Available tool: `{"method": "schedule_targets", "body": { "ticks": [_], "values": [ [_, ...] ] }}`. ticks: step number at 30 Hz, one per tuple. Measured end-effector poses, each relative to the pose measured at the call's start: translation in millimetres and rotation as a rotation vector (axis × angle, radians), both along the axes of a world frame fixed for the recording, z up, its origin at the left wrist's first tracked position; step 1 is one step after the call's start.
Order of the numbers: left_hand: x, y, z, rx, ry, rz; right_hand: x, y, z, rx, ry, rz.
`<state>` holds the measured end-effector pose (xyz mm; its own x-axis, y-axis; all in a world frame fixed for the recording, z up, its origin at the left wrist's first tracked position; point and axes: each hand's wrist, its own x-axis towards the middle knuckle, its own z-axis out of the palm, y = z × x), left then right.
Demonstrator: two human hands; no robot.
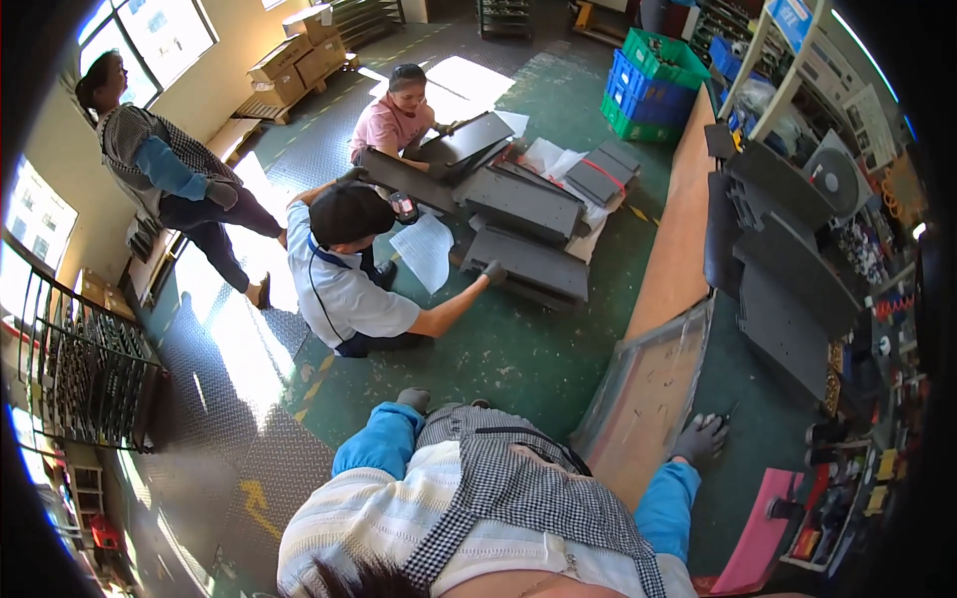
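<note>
My right hand (701,439), in a grey glove, rests on the dark green bench top (743,394) with its fingers spread and nothing in them. Dark grey metal panels (797,284) lie stacked farther along that bench, apart from my hand. On the other side, my left hand (414,399), gloved too, is by the front of my checked apron; its fingers are too unclear to read. A clear plastic sheet (646,374) lies over the wooden board (670,264) along the bench's near side. Close to my right forearm stands a pink board (758,528).
A co-worker in a white shirt (349,289) and one in pink (387,125) crouch at stacked grey panels (523,204) on the floor. Another person (169,164) stands at left, beyond a metal rack (90,369). Blue and green crates (648,85) stand at the back.
</note>
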<state>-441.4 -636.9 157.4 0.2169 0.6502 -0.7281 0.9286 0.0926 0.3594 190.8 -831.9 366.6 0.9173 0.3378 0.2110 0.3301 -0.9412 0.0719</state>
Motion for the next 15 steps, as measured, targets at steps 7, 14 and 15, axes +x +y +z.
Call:
{"method": "schedule_targets", "body": {
  "ticks": [7, 14, 15],
  "values": [
    [47, -44, 31, 0.021, -0.303, 0.405, 7, 7, 10, 0.078, -0.041, 0.124],
    [64, -64, 60, 0.228, -0.254, 0.441, 16, 0, 3, 0.098, -0.107, 0.136],
    [56, -64, 53, 0.185, -0.297, 0.555, 14, 0, 5, 0.094, -0.123, 0.144]
  ]
}}
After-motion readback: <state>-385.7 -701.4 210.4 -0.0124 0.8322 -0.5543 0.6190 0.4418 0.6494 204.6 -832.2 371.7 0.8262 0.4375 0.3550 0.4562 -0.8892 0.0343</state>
